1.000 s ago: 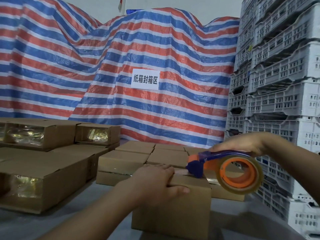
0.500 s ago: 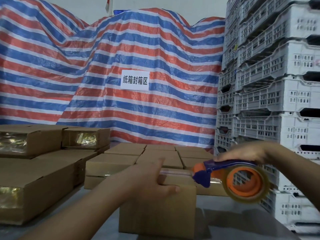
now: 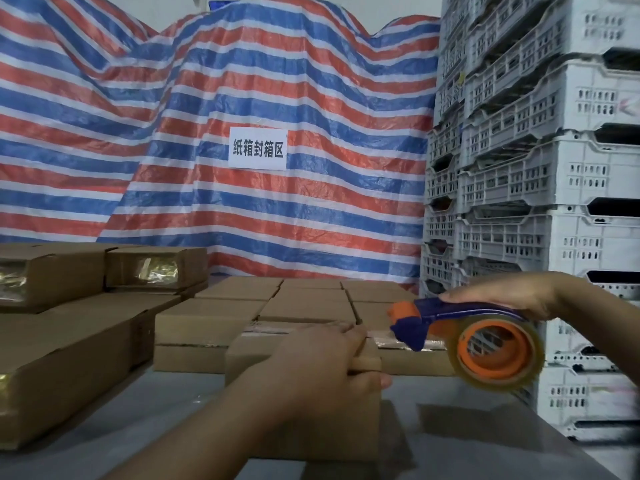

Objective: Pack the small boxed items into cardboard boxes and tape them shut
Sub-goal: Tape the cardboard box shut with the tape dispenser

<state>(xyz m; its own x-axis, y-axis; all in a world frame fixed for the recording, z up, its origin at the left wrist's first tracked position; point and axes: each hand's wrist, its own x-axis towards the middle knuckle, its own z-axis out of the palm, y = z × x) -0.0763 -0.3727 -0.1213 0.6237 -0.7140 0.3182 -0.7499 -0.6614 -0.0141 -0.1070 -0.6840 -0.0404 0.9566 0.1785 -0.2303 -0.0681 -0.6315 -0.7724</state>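
Head view showed a grey table [image 3: 467,441] before a striped tarp [image 3: 311,81]; left hand [image 3: 322,368] gripped the carton [image 3: 249,355], hiding its top, right hand [image 3: 502,294] clasped the tape dispenser [image 3: 485,344].

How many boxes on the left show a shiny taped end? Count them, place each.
3: the top-left box, the smaller box beside it, and the lower box at the frame edge. Others may be hidden.

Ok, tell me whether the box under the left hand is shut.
Shut: the box has flaps down under the left hand.
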